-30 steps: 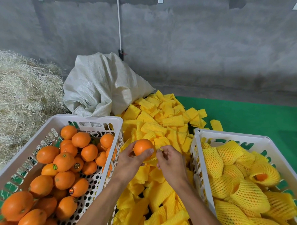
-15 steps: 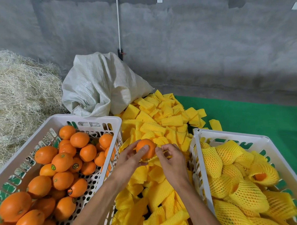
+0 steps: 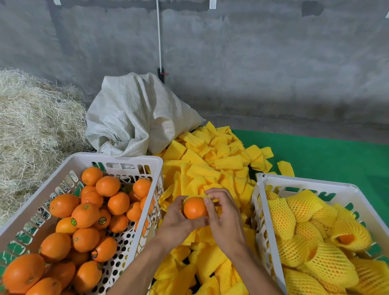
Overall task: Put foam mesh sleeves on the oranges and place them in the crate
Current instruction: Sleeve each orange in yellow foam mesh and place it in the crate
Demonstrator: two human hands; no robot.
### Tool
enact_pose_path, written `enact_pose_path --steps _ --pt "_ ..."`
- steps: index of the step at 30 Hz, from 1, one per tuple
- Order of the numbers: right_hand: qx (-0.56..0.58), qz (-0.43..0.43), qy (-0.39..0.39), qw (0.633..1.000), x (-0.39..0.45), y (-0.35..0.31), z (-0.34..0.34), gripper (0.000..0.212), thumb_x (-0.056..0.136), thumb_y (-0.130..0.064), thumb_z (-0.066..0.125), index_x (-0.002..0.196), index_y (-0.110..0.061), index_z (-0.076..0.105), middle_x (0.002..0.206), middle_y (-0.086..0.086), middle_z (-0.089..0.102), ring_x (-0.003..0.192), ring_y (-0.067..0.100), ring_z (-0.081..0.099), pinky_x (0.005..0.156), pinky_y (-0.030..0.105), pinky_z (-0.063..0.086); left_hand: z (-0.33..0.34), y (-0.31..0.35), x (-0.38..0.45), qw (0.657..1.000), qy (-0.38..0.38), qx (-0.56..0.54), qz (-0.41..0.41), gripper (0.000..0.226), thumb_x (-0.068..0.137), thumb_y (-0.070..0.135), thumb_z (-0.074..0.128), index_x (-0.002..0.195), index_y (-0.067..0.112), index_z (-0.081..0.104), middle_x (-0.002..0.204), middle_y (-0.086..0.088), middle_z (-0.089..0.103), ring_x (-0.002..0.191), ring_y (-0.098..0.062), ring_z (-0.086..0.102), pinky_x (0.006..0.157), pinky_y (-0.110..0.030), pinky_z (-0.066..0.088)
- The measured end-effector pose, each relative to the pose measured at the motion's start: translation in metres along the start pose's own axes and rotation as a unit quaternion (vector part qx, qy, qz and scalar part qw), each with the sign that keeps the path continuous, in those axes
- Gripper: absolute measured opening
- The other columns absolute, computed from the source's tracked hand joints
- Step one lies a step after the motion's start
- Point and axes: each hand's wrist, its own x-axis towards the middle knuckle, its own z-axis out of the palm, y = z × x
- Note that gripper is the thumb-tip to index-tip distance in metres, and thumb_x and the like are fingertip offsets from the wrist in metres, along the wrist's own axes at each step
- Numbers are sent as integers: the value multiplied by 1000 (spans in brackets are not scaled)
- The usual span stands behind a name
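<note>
At far left we see a heap of straw (image 3: 23, 126), and beside it a white crate (image 3: 112, 160) of bare oranges (image 3: 86, 214), some with small stickers. Behind it slumps a white woven sack (image 3: 134, 115). In the middle, over a spill of flat yellow foam sleeves (image 3: 210, 166), two bare hands meet around one orange (image 3: 194, 207). Our left hand (image 3: 178, 222) cups the fruit from below and the side, fingers closed about it. Our right hand (image 3: 224, 215) pinches the rim of a sleeve (image 3: 200, 195) at the top of the orange, thumb on the peel; only a frill of mesh shows, so the sleeve seems barely started. We judge the orange firm, round and fairly heavy, with smooth peel that could turn in the palm, so a full cupping hold suits it. The sleeve looks light, soft and stretchy, probably easy to tear if yanked, and is best taken at its open rim with two fingertips and rolled down. At right, a second white crate (image 3: 299, 181) holds sleeved oranges (image 3: 305, 250), resting on a green mat (image 3: 333, 158).
</note>
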Motion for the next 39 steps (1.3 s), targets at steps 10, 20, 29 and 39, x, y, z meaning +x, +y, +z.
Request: enact_pose_path --steps 10,20,29,39 --pt "59 82 -100 990 6 -4 -14 30 97 -48 63 122 -35 71 116 -21 60 114 -1 59 88 20 52 -10 -18 -5 951 60 276 129 102 74 51 89 156 41 31 133 10 40 122 -12 41 94 -24 39" --pt "-40 50 -14 998 7 -9 -19 20 105 -28 52 106 -17 68 100 -10 57 93 2 59 75 18 48 -6 3 -7 989 -84 -104 62 60 86 29 85 140 38 60 136 6 60 118 -23 69 85 -49 63" --pt "-59 26 17 998 5 -15 -15 18 107 -18 49 105 -7 63 98 -1 52 86 8 56 74 18 44 -5 1 1 983 11 -178 -45 78 74 32 88 141 8 57 135 -10 63 108 -26 74 81 -51 64" --pt "10 -14 23 1000 4 -21 -13 20 108 -23 40 100 -11 54 94 -5 50 84 13 53 74 18 41 -3 4 1 963 -54 -249 -86 53 78 25 87 123 1 71 123 -16 71 101 -26 70 85 -42 59"
